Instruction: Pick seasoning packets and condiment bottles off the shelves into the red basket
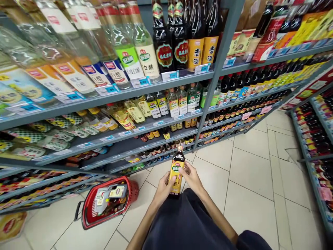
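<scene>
A dark vinegar bottle (176, 178) with a yellow label and a green-and-white emblem is held upright in front of my body. My left hand (165, 184) wraps its lower left side, thumb on the label. On the right side, my right hand (191, 175) grips the bottle higher up, thumb and fingers against the label's edge. The cap points away from me, toward the shelves. Both hands are closed on this one bottle; the fingers behind it are hidden.
A red shopping basket (88, 222) with several packages and bottles inside stands on the tiled floor (249, 166) at my left. Ahead, a grey shelf unit (109, 100) carries rows of sauce and vinegar bottles. Another stocked shelf (309, 156) runs along the right. A floor sticker (11, 225) lies at lower left.
</scene>
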A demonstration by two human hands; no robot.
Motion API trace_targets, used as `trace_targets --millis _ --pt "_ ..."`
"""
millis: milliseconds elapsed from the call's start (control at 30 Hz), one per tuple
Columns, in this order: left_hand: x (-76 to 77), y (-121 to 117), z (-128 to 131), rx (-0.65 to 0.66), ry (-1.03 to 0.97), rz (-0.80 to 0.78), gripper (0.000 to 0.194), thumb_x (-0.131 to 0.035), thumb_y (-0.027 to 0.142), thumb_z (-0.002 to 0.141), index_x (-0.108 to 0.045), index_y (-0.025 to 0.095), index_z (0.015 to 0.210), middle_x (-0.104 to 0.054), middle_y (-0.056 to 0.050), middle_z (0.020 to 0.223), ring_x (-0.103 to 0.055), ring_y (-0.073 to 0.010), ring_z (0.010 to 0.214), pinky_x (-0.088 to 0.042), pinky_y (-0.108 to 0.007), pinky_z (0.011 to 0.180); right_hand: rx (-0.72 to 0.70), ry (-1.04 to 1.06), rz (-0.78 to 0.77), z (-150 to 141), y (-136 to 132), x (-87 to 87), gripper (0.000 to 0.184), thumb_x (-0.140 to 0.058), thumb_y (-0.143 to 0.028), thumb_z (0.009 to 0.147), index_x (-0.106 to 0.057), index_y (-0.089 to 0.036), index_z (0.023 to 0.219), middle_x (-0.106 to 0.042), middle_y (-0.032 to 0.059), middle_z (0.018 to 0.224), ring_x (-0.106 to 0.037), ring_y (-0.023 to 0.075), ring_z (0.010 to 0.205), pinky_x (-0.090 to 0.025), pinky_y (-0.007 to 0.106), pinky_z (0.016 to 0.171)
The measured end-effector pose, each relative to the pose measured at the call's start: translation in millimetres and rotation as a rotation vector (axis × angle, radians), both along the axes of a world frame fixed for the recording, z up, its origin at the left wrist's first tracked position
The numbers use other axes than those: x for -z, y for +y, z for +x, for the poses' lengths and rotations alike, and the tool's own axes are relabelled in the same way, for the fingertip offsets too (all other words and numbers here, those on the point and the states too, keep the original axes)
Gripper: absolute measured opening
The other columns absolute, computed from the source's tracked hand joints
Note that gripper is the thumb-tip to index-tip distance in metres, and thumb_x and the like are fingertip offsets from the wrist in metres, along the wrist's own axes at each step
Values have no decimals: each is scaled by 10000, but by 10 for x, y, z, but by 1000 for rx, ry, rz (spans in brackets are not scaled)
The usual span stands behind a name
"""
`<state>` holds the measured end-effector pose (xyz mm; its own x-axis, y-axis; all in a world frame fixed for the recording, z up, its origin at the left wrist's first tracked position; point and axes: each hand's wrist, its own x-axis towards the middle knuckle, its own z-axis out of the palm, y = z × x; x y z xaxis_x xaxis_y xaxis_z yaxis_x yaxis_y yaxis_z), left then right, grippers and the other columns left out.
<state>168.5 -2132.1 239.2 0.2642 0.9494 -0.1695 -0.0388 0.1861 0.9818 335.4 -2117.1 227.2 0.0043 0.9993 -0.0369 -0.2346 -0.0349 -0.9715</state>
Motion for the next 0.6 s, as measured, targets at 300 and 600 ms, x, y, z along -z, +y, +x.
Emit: trace_targets --millis 300,600 --pt "-109 562 838 108 29 147 615 -814 414 797 -571 188 1316 -641 -143 1387 -630 -271 1264 -465 -427 1133 -353 -323 249 1239 615 -544 554 -766 -408 856 -586 -202 1337 -736 82 1187 -702 207 966 -570 372 909" --pt "12 2235 1248 211 38 277 695 -884 425 699 -586 121 1248 -695 -183 1268 -694 -312 1116 -536 -496 1031 -63 -479 316 1724 1739 -526 617 -766 -429 844 -600 -193 1388 -678 128 1339 -686 257 1172 -572 435 1000"
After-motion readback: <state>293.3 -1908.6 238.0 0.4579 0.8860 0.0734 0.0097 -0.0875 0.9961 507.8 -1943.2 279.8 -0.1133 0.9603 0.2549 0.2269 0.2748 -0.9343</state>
